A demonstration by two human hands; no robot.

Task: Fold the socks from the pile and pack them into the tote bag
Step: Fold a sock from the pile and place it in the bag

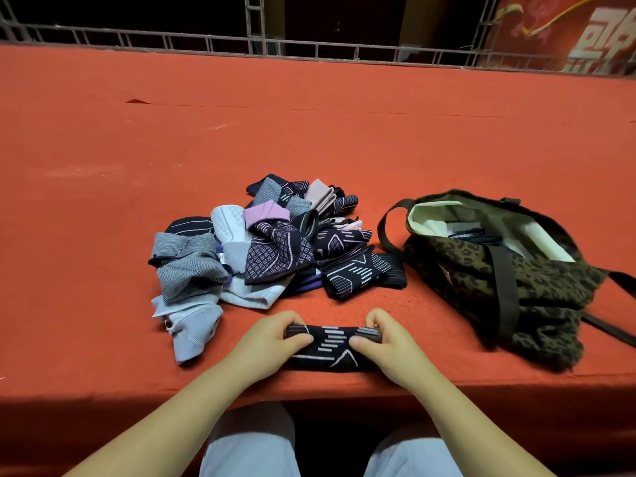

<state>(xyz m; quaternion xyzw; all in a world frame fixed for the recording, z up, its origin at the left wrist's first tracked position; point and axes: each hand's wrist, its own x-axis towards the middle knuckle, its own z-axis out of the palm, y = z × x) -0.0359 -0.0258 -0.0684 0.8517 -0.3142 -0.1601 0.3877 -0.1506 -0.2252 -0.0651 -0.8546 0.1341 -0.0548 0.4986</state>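
A black sock with pale line patterns (333, 346) lies flat near the front edge of the red table. My left hand (272, 342) grips its left end and my right hand (382, 342) grips its right end, fingers curled over the far edge. Behind them sits a loose pile of socks (265, 249) in grey, pale blue, pink and dark patterned cloth. To the right lies the leopard-print tote bag (488, 280), its mouth open toward the pile, with a pale lining and some dark socks inside.
The red cloth table (309, 132) stretches far back and to the left. A metal truss frame (309, 49) runs along its far edge. The bag's dark straps (506, 280) trail over it and off to the right.
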